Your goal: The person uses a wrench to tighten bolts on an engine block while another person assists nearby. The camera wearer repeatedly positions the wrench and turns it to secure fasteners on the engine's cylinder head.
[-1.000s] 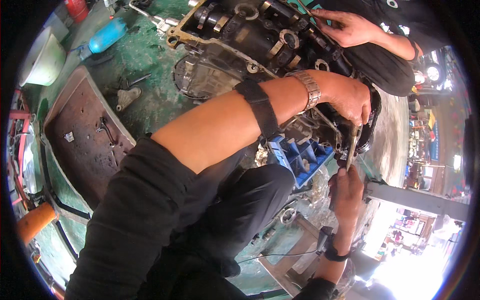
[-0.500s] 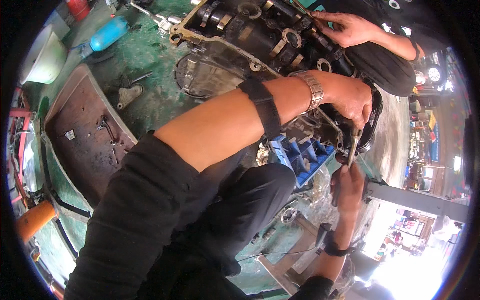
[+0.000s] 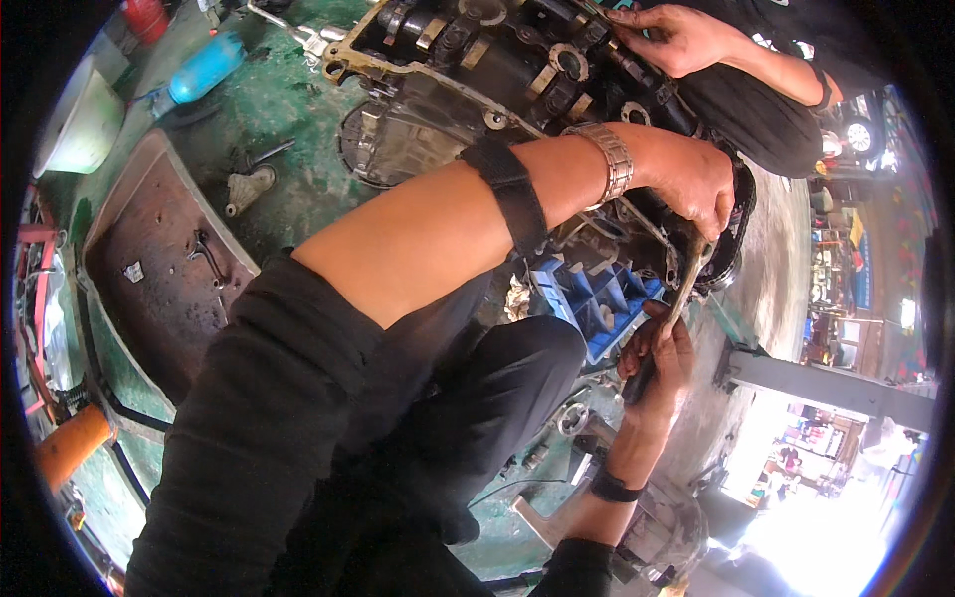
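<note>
My right hand (image 3: 662,363) is closed around the dark handle of a ratchet wrench (image 3: 684,287). The wrench's metal shaft slants up to my left hand (image 3: 701,194), whose fingers are bent down over its head at the end of the engine. My left arm, with a metal watch (image 3: 615,164), reaches across in front of the engine (image 3: 487,55), which is oily with its camshafts exposed. The socket end is hidden beneath my left fingers.
Another person's hand (image 3: 676,38) rests at the engine's far side. A blue divided tray (image 3: 602,298) stands below my left wrist. On the left are a brown pan (image 3: 159,289) holding small metal parts, a blue bottle (image 3: 207,68) and a pale bucket (image 3: 85,119).
My right hand has swung down and left, toward me, with the wrench handle, so more of the shaft shows. My left hand stays at the wrench's head. The view has shifted slightly.
</note>
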Tool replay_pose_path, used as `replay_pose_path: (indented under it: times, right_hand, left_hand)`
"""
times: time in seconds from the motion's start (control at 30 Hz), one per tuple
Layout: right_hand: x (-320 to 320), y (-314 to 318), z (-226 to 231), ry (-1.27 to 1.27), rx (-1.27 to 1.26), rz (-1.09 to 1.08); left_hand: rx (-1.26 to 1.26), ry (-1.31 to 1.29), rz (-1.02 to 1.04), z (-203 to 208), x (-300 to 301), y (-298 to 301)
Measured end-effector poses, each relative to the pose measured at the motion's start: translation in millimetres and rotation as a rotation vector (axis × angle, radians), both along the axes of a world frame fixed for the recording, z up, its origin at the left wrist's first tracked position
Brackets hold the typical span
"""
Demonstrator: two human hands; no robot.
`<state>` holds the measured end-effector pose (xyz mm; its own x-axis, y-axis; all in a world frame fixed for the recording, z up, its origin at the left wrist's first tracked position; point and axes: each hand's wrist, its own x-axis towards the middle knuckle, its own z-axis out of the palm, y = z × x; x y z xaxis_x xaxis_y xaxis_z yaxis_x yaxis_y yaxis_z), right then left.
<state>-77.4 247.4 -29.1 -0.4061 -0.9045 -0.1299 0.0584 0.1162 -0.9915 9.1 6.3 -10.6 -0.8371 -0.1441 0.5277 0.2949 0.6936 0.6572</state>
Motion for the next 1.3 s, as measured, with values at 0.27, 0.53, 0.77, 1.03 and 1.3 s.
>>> replay_pose_path:
  times: [0.27,0.53,0.77,1.03,1.3]
  right_hand:
    - [38.2,-7.8,-5.9,-0.139,-0.073,-0.121]
    - [85.4,-32.1,-6.8,-0.286,-0.182,-0.252]
    - [117.0,-68.6,-17.1,-0.214,-0.27,-0.392]
    - [115.6,-63.6,-11.2,-0.276,-0.162,-0.289]
    - [74.3,-21.5,0.1,-0.258,-0.162,-0.273]
  left_hand:
    - [0.018,0.041,-0.003,-3.0,-2.7,-0.1]
    - [0.019,0.035,0.047,-0.9,-1.2,3.0]
    - [0.074,0.018,0.08,0.2,0.8,5.6]
    - [0.067,0.058,0.139,-3.2,-1.4,4.9]
    - [-0.208,0.184,0.233,-15.1,-19.8,-1.9]
